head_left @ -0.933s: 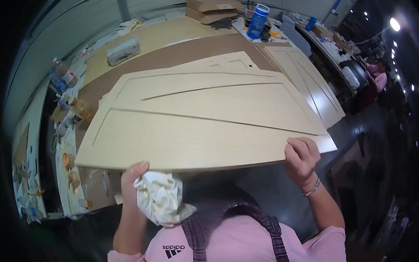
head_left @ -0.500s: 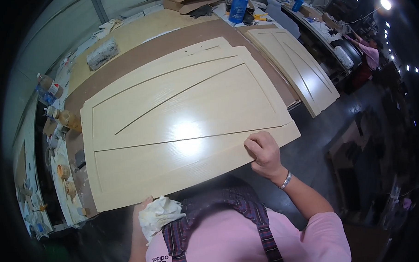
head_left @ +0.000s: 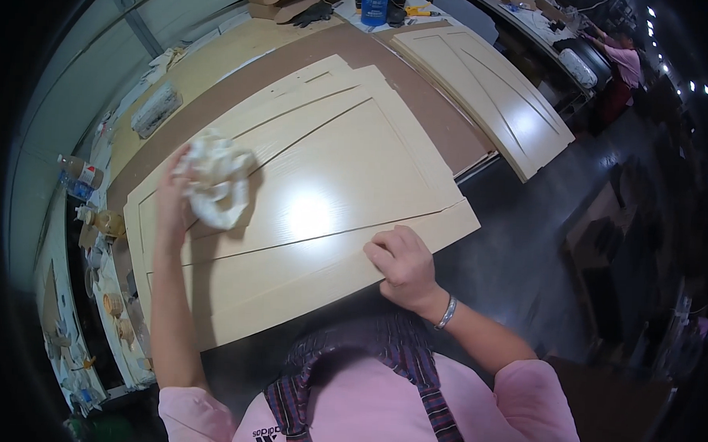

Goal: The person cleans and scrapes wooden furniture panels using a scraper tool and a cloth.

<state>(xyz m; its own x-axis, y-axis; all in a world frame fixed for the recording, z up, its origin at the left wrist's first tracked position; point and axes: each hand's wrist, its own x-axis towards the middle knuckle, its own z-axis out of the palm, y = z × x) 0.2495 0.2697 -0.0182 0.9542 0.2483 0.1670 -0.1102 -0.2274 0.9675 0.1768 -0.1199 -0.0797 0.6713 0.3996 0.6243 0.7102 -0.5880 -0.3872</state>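
A cream cabinet door panel [head_left: 352,275] with grooved lines lies before me, its near edge toward my body. Over its left part, my left hand [head_left: 176,187] is closed on a crumpled white rag [head_left: 219,173], both blurred by motion. The rag casts a shadow on the panel, and I cannot tell whether it touches the surface. At the near edge, toward the right, my right hand [head_left: 405,266] is closed with curled fingers resting at the panel. Its fingertips are hidden, along with anything inside them. Another cream panel edge [head_left: 296,85] shows under the far side.
More grooved panels [head_left: 483,93] lie at the far right, overhanging the bench. A wrapped roll [head_left: 157,111] sits far left. Bottles [head_left: 104,222] line the left side. At the back are a blue bottle [head_left: 374,7] and a cardboard box [head_left: 288,0]. Another person [head_left: 620,67] works far right.
My left hand has swung the rag up from the panel's near edge to above its left part. My right hand stays at the near edge. The whole view has shifted slightly.
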